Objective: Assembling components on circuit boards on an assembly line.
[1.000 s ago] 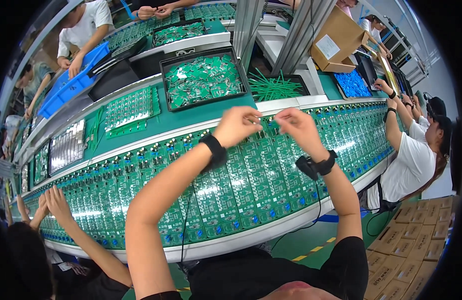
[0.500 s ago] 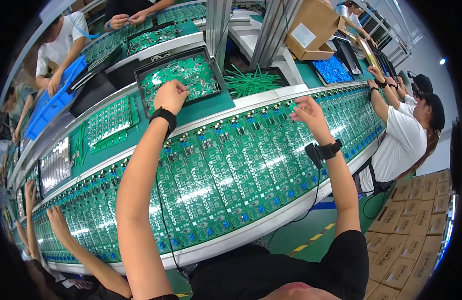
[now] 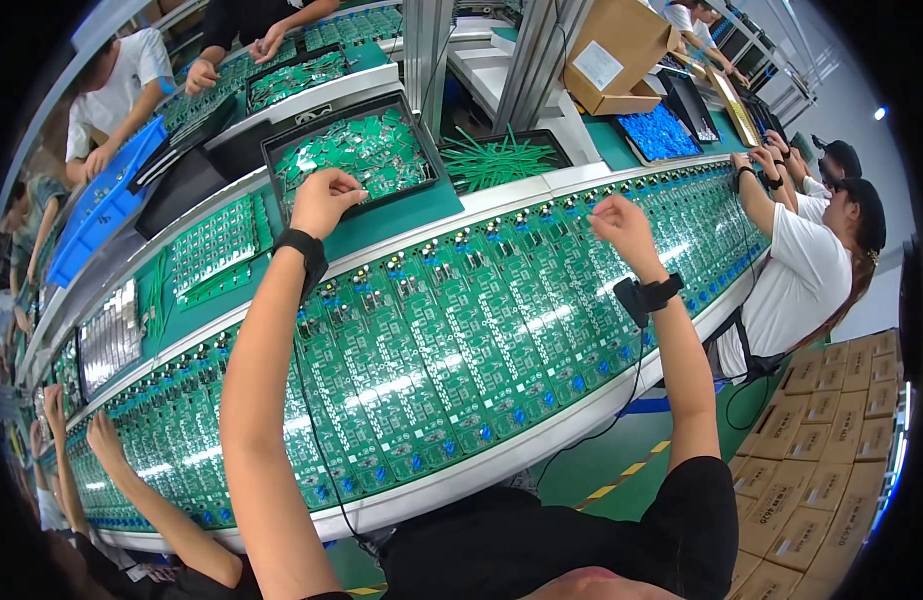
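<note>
While near the right grip [image 3: 624,232], its contents unclear, circuit boards [image 3: 459,345], long axes toward the person [image 3: 481,548].

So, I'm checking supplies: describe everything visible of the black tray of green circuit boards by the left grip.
The black tray is shallow and rectangular, with low walls that look like plastic. It lies flat, open side up, on the teal mat, beyond the row of long circuit boards. Small green circuit boards with silvery parts are heaped loosely in it, hiding most of its floor. The left grip is at its near left part; contact cannot be told.
</note>
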Available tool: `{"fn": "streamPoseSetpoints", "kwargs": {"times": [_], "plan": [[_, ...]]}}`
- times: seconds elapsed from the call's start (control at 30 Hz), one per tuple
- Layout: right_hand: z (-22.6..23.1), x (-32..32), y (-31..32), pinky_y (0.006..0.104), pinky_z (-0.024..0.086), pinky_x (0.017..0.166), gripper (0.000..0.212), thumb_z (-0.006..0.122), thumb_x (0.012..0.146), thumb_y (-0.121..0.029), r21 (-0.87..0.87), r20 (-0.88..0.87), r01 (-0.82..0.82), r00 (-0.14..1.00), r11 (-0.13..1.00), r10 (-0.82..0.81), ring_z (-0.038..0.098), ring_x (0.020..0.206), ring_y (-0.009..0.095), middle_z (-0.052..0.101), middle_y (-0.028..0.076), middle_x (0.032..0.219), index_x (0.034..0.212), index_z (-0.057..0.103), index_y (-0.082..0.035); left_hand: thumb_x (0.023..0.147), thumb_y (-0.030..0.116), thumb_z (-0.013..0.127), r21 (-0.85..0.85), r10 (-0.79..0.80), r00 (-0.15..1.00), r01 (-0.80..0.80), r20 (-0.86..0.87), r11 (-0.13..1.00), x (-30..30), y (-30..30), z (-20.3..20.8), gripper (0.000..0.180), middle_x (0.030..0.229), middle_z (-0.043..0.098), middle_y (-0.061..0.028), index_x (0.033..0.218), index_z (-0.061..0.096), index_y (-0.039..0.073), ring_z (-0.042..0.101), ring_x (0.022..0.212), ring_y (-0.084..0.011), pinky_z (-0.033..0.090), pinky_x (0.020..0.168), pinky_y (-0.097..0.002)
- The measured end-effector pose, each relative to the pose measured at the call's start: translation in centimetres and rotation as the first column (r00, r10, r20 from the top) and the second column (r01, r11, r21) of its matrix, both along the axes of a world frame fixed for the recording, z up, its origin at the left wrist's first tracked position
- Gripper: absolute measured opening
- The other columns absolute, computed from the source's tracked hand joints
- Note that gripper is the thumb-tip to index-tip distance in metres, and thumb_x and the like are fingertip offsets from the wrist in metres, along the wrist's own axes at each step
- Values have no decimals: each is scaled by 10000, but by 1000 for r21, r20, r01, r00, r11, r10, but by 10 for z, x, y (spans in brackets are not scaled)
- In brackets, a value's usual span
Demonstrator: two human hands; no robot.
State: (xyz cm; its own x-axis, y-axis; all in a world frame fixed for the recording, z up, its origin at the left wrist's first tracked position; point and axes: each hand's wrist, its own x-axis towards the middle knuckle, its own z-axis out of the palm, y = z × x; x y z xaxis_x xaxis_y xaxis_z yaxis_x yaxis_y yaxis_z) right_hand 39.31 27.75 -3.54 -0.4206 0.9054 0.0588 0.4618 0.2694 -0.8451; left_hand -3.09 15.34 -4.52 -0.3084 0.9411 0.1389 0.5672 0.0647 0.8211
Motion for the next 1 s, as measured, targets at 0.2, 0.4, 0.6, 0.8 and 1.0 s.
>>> {"fn": "streamPoseSetpoints", "kwargs": {"times": [0.2, 0.4, 0.6, 0.8, 1.0], "plan": [[-14, -10, -11, 240, 465, 564, 132, 624, 740, -46, 379, 143, -42, 990, 924, -13, 590, 635, 140, 591, 71, 714, 851, 554, -28, 715, 175, 711, 38, 92, 995, -93, 26, 995, 0, -4, 2, 192, 702, 599, -37, 737, 601, 19, 552, 637, -102, 450, 585, -242], [-16, -16, -19, 277, 472, 561, 145, 629, 716, -52, 483, 262, 4, 953, 875, -149, 589, 607, 171, 599, 75, 720, 847, 569, -41, 757, 175, 682, 40, 153, 986, -156, 64, 987, 1, -10, 7, 183, 672, 576, -17, 747, 583, 22, 531, 589, -81, 443, 540, -215], [-20, -17, -14, 278, 471, 556, 138, 631, 717, -67, 459, 257, 41, 950, 888, -177, 585, 600, 167, 597, 64, 694, 841, 571, -47, 755, 183, 684, 136, 219, 963, -241, 159, 961, 2, -11, 13, 193, 651, 588, -29, 749, 608, 6, 542, 569, -84, 454, 531, -222], [-19, -22, -16, 298, 463, 549, 148, 629, 701, -74, 432, 268, 74, 941, 899, -206, 582, 595, 189, 601, 65, 693, 834, 565, -62, 781, 162, 657, 169, 219, 931, -276, 292, 946, 12, -14, 21, 168, 655, 590, -28, 772, 617, -1, 560, 562, -79, 473, 531, -212], [-21, -20, -11, 335, 462, 553, 150, 627, 691, -93, 419, 303, 51, 933, 907, -193, 592, 622, 230, 608, 77, 706, 825, 561, -73, 814, 156, 625, 157, 157, 935, -215, 317, 964, 20, -16, 24, 165, 688, 581, -22, 816, 604, -7, 562, 588, -83, 473, 545, -201]]}}
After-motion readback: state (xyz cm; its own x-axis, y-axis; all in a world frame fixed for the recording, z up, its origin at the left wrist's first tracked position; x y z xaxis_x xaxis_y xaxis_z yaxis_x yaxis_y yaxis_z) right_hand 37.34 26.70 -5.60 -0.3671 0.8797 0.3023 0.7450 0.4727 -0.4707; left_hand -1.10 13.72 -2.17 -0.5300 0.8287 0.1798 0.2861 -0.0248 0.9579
